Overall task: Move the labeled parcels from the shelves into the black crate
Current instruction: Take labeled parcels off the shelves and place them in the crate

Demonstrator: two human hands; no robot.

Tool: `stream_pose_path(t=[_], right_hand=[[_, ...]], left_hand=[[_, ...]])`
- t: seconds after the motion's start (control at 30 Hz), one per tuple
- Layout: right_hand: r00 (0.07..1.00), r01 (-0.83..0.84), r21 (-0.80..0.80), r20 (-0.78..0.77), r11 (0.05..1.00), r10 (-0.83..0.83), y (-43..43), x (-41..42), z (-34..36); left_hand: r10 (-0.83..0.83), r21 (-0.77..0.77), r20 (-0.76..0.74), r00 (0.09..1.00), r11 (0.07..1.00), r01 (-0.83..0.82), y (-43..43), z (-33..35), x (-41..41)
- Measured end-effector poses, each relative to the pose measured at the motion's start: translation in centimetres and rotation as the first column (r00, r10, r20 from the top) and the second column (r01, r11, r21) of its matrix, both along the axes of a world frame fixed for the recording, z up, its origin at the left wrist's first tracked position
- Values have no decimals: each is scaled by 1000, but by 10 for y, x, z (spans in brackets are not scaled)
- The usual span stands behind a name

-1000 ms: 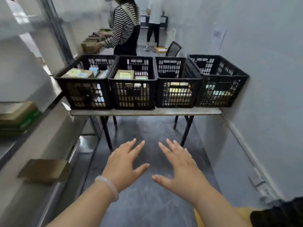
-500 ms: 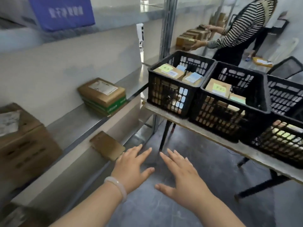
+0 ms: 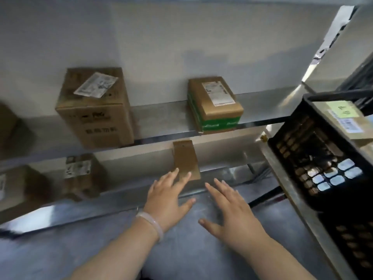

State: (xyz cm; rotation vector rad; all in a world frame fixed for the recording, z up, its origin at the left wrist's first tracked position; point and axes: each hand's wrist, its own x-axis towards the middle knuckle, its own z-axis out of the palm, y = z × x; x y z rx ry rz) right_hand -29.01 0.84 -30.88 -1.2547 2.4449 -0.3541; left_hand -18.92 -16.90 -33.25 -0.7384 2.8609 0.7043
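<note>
- Left hand (image 3: 168,201), pale bracelet (image 3: 151,223) at the wrist: fingers straight and spread, palm down, holding nothing. Fingertips overlap a cardboard flap (image 3: 185,156) hanging off the shelf edge (image 3: 157,138); contact unclear.
- Right hand (image 3: 232,213): likewise flat and empty, over bare floor (image 3: 181,249).
- Shelf: tall box (image 3: 94,110) at left, green-banded parcel (image 3: 215,106) at the front lip, bare gap between.
- Black crate (image 3: 314,158) at right on a table (image 3: 293,188), parcels inside.
</note>
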Motion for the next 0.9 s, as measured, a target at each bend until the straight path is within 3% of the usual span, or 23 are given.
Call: stream_pose_path(t=[0.23, 0.4, 0.67, 0.8, 0.9], right_hand=[[996, -73, -33, 53, 997, 74, -34, -30, -56], [997, 12, -47, 78, 999, -9, -61, -61, -109], [981, 39, 76, 185, 996, -52, -91, -125, -224], [852, 317, 99, 406, 943, -329, -120, -173, -270], [831, 310, 111, 450, 944, -326, -131, -197, -310]], left_hand=[[143, 30, -26, 989, 989, -142, -9, -45, -14], [183, 87, -9, 983, 980, -181, -34, -98, -40], [300, 244, 16, 954, 924, -294, -62, -188, -83], [385, 250, 13, 923, 892, -376, -91, -237, -93], [470, 267, 15, 883, 849, -456, -105, -271, -103]])
